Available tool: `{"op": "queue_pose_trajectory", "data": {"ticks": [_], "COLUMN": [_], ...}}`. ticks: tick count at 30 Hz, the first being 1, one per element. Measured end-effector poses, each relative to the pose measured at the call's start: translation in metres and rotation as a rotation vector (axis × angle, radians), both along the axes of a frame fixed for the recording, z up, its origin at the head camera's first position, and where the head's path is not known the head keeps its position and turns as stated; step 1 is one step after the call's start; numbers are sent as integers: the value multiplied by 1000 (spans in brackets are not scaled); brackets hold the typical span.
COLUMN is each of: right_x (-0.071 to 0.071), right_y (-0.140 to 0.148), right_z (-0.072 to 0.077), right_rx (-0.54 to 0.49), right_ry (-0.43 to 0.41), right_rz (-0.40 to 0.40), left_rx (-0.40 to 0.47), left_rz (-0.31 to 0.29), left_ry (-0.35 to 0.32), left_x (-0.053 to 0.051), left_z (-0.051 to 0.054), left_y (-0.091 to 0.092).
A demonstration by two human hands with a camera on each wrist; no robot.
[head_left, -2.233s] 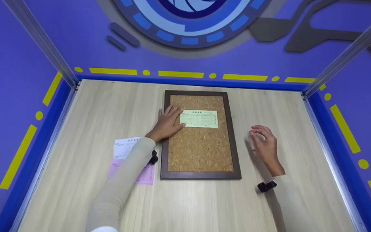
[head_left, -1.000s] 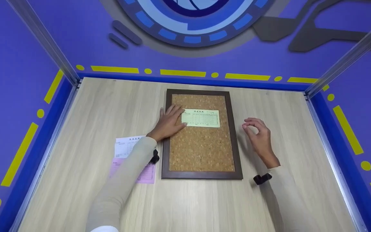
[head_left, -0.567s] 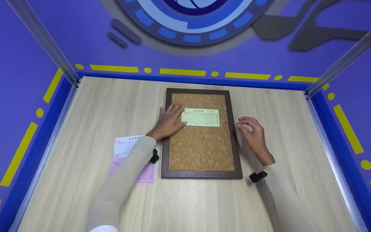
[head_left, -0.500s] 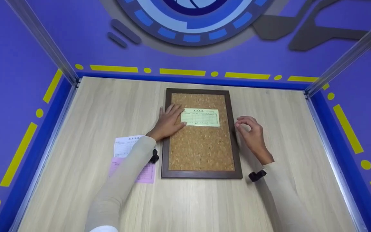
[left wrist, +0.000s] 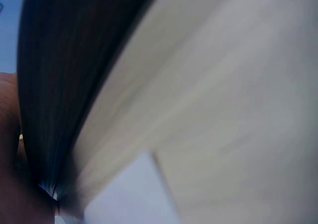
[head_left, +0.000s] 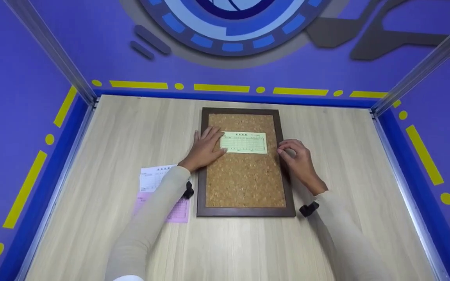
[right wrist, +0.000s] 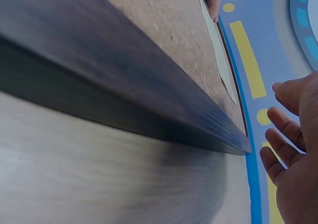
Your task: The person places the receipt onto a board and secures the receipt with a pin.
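In the head view a dark-framed cork board [head_left: 244, 181] lies on the table. A pale green printed slip [head_left: 246, 143] sits on its upper half. My left hand [head_left: 202, 151] rests on the frame's left side, fingers spread, with fingertips and thumb on the slip's left edge. My right hand [head_left: 297, 159] is by the frame's right side, thumb and forefinger tips brought together. Anything between those tips is too small or hidden to make out. The right wrist view shows that hand [right wrist: 298, 134] beside the frame [right wrist: 129, 60], its other fingers loosely curled.
A white printed slip [head_left: 152, 178] and a pink slip [head_left: 178, 210] lie on the table [head_left: 244, 249] left of the board, partly under my left forearm. Blue-purple panels [head_left: 100, 39] with yellow marks enclose the table at the back and sides.
My right hand has moved left and slightly away from me, from the bare table to the board's right edge. My left hand, the green slip and the board stay in place.
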State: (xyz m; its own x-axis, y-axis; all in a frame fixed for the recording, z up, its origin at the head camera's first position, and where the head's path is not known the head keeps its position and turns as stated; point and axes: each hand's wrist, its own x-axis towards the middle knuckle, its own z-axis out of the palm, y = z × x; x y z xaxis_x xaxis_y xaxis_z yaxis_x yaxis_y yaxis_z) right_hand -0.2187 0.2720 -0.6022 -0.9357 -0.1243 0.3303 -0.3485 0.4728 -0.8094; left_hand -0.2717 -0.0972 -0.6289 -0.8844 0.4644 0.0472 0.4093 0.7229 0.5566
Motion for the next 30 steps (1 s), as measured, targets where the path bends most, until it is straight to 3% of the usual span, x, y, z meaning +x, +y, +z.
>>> {"op": "queue_pose_trajectory", "data": {"ticks": [11, 21, 30], "right_x": [-6, -13, -21], "right_y": [-9, -14, -19], "right_z": [-2, -5, -8], "right_rx": [43, 51, 88], "right_ry": [-13, -75, -70], "right_rz": [20, 53, 52], "left_rx": [-13, -8, -24], "left_rz": [-1, -3, 5], "left_ry": [5, -9, -15], "left_x": [0, -1, 0], "left_z": [0, 1, 2], "left_y": [0, 0, 1]}}
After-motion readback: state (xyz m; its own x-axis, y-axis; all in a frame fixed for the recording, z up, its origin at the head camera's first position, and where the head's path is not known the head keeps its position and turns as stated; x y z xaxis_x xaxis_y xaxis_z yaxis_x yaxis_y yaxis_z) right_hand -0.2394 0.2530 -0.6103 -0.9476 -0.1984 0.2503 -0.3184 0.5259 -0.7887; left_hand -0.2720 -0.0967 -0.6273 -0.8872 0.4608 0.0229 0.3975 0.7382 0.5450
